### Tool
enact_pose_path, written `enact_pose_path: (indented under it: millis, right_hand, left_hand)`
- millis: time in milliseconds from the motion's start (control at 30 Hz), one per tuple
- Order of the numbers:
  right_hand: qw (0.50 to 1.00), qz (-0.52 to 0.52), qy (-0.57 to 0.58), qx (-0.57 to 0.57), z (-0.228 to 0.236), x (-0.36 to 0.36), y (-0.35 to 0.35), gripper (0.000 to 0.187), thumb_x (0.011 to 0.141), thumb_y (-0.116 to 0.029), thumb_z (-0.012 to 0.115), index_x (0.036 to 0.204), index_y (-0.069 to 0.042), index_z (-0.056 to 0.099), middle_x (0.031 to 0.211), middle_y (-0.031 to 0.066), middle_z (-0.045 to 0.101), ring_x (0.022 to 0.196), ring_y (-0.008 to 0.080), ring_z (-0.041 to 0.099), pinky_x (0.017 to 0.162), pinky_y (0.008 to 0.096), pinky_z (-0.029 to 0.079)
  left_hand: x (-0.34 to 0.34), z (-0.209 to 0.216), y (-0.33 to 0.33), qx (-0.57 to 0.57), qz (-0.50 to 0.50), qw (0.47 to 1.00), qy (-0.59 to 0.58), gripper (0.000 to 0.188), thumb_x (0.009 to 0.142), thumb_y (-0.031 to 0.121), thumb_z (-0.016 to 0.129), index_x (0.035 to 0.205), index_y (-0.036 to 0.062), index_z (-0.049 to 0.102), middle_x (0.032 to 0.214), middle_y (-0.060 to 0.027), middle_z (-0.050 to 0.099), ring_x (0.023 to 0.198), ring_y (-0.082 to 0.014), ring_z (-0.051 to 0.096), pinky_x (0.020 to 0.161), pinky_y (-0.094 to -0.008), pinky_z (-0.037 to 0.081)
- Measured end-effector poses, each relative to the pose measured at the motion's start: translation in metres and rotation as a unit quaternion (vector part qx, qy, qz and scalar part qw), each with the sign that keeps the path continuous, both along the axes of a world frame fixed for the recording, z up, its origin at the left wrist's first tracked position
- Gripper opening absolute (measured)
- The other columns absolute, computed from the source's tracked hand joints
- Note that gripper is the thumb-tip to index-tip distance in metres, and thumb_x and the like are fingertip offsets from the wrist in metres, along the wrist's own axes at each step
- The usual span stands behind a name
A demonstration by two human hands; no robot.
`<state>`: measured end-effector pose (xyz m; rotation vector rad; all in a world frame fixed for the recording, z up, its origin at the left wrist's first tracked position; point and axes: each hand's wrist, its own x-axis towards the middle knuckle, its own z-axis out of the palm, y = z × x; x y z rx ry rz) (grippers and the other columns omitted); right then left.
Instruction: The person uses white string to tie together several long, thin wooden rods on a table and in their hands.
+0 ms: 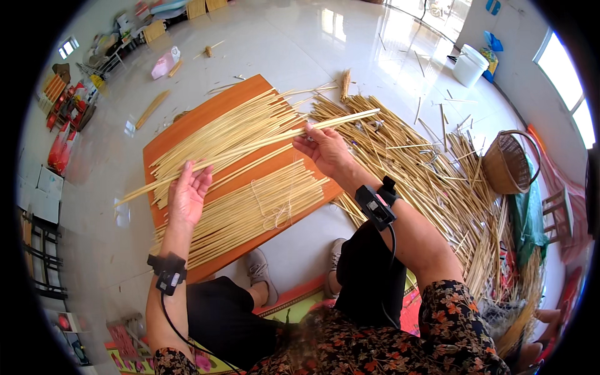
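Gripping the long stalks point(250, 149) at two points, both hands are raised above the orange table point(249, 89). The left hand point(189, 190) pinches them toward their left end, fingers loosely curled; the right hand point(324, 149) has them between thumb and fingers toward the other end. The stalks slant upward from left to right, both ends projecting past the hands, the left tip beyond the table's left edge. A far row of stalks point(231, 128) lies just beyond the hands; a near row of stalks point(244, 215) lies on the near side, with white string point(273, 215) looped over it. Markings: a pale patch shows on the right wrist device point(376, 206) and another on the left wrist device point(169, 273), both too small to read. Edges: the right hand covers part of the table's right edge; between the rows, below the held stalks, a strip of tabletop shows. Room for moving: right of the right hand, a loose heap of stalks point(400, 156) takes up the ground as far as a wicker basket point(507, 165); beyond and left of the hands, pale tiled floor point(269, 37) stretches wide, with a pink bag point(165, 62) well apart.
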<state>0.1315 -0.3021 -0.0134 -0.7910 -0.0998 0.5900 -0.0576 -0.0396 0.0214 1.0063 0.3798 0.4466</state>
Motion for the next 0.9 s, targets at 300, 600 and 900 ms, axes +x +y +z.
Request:
enact_pose_path:
  millis: [300,600,900]
  right_hand:
    - [1.000,0.006,-0.005,-0.007,0.002,0.002,-0.005,0.017,0.095,-0.018,0.056,0.096,-0.001,0.057,0.090,0.0097,0.063,0.083,0.0201,0.066,0.080,0.0329,0.059]
    - [0.998,-0.059,0.002,0.005,0.004,0.009,-0.010,0.021,0.096,-0.020,0.055,0.097,0.000,0.052,0.091,0.0123,0.059,0.081,0.0241,0.064,0.076,0.0367,0.059]
    - [0.998,-0.053,-0.009,0.026,-0.001,0.015,-0.009,0.020,0.095,-0.021,0.056,0.096,-0.001,0.049,0.092,0.0128,0.058,0.081,0.0259,0.064,0.077,0.0393,0.058]
  left_hand:
    - [0.001,-0.006,0.007,0.010,0.000,1.000,-0.001,0.024,0.091,0.024,0.063,0.104,0.0046,0.060,0.108,-0.0134,0.065,0.097,-0.0233,0.065,0.079,-0.0289,0.056]
    - [-0.005,-0.010,0.024,0.013,0.019,1.000,-0.004,0.025,0.091,0.024,0.063,0.105,0.0035,0.059,0.107,-0.0132,0.065,0.097,-0.0229,0.065,0.080,-0.0292,0.056]
    - [-0.009,-0.005,0.026,-0.001,0.027,1.000,-0.001,0.025,0.091,0.021,0.064,0.105,0.0020,0.058,0.107,-0.0140,0.064,0.098,-0.0239,0.064,0.080,-0.0295,0.056]
